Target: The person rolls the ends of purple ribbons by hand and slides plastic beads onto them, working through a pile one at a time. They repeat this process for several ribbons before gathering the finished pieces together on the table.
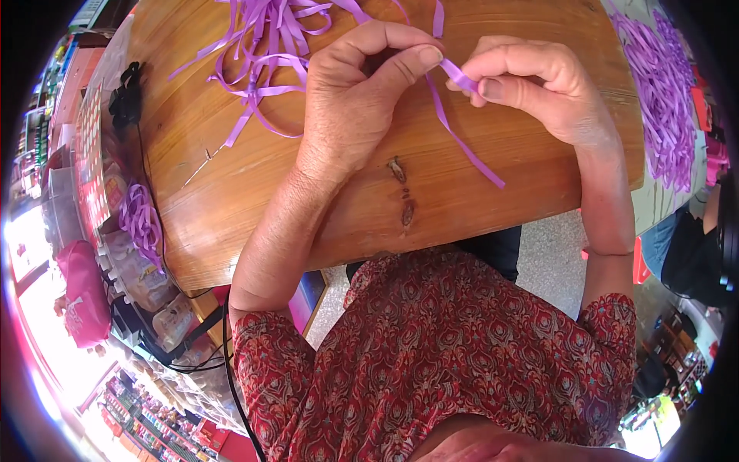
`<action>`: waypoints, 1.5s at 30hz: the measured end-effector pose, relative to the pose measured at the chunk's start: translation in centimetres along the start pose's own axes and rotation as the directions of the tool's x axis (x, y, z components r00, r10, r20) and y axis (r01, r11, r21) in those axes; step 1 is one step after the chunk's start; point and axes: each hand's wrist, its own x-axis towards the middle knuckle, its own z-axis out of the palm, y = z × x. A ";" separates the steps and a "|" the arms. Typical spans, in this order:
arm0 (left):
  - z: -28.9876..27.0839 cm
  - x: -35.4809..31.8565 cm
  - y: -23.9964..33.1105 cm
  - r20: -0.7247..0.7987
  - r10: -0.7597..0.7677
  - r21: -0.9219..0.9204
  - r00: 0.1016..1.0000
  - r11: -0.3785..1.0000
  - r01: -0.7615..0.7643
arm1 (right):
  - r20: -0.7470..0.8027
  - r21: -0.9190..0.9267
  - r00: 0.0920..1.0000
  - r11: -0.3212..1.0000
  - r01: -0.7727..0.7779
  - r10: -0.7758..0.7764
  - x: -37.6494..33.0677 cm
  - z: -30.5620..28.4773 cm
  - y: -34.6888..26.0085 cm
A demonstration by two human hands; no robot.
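The left hand and the right hand pinched the purple ribbon, which seemed light, soft, perhaps slippery, best held by its flat sides.

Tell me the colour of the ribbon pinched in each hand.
The ribbon is light purple, showing best in the head view.
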 end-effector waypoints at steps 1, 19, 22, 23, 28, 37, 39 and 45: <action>0.2 -0.1 0.1 0.006 -0.047 -0.120 0.999 0.992 0.047 | 0.016 0.153 1.000 0.988 -0.008 0.006 -0.1 0.0 0.2; 2.0 -1.6 -0.4 -0.131 -0.004 -0.102 0.991 0.995 -0.010 | -0.170 0.531 0.981 0.847 0.015 0.089 -0.1 1.9 0.3; 2.0 -1.7 0.1 -0.069 -0.105 -0.184 0.992 0.979 0.091 | -0.282 0.125 0.959 0.991 0.052 -0.015 -0.1 2.4 0.3; 2.0 -1.7 -0.1 -0.068 -0.108 -0.184 0.992 0.979 0.094 | -0.302 -0.137 0.941 0.984 0.118 -0.155 0.0 2.5 0.4; 2.1 -1.5 -1.9 -0.099 0.195 0.029 0.976 0.981 -0.193 | -0.289 -0.485 0.906 0.864 0.139 -0.308 0.2 3.0 -0.5; 2.4 -1.8 -1.1 -0.177 0.123 0.039 0.977 0.992 -0.118 | -0.403 -0.259 0.915 0.960 -0.108 -0.006 0.0 3.6 -2.6; 2.3 -2.0 -0.9 -0.171 0.088 -0.012 0.981 0.996 -0.092 | -0.408 -0.043 0.893 0.973 -0.226 0.189 0.8 3.6 -3.4; 2.5 -1.9 -0.3 -0.099 0.015 -0.176 0.995 0.984 -0.032 | -0.225 0.305 0.952 0.943 -0.134 0.208 -0.2 2.6 -0.2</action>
